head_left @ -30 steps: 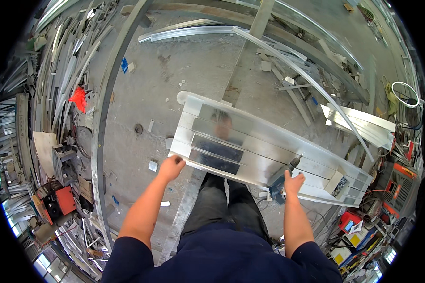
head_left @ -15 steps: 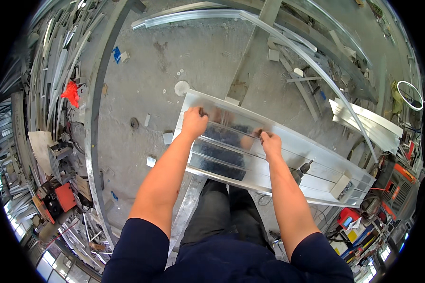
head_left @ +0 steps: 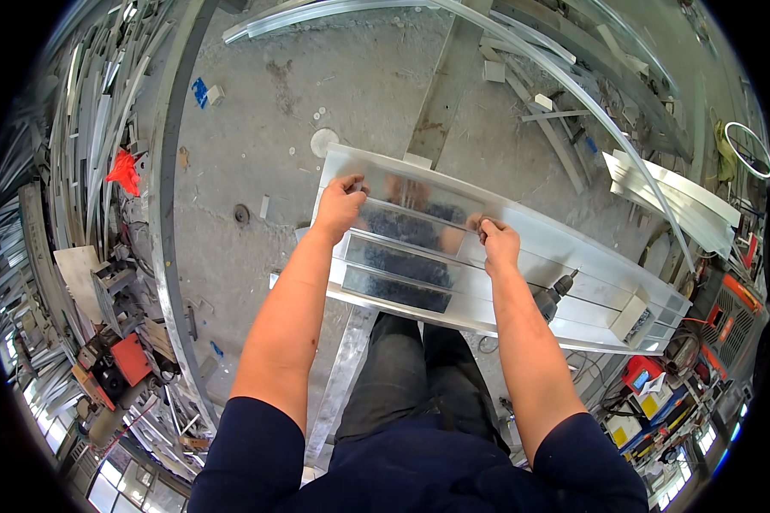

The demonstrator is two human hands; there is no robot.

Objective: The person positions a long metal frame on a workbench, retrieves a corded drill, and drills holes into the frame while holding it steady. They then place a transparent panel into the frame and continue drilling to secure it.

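Observation:
A long silver metal panel (head_left: pixel 565 248) with lengthwise channels lies slantwise in front of me. Shiny, mirror-like metal plates cover its left part; the lower plate (head_left: pixel 398 289) reflects something dark. At the upper shiny plate (head_left: pixel 415 201), my left hand (head_left: pixel 340 208) is closed on the left end, fingertips bent in. My right hand (head_left: pixel 498 244) pinches its right end between thumb and fingers. Exactly how the edge sits in the fingers is hard to see. Right of my right forearm, a dark power drill (head_left: pixel 554 297) rests on the panel.
A small open box (head_left: pixel 630 316) sits on the panel's right end. Metal beams (head_left: pixel 164 171) frame the floor, with long metal profiles (head_left: pixel 94 128) piled at left. A curved silver profile (head_left: pixel 573 81) arcs overhead right. Tools and a grey-orange machine (head_left: pixel 727 316) stand at right.
The whole view has shifted slightly, with the panel's left end higher in the picture. Both hands stay at the same places on the panel; the left fingers have loosened a little.

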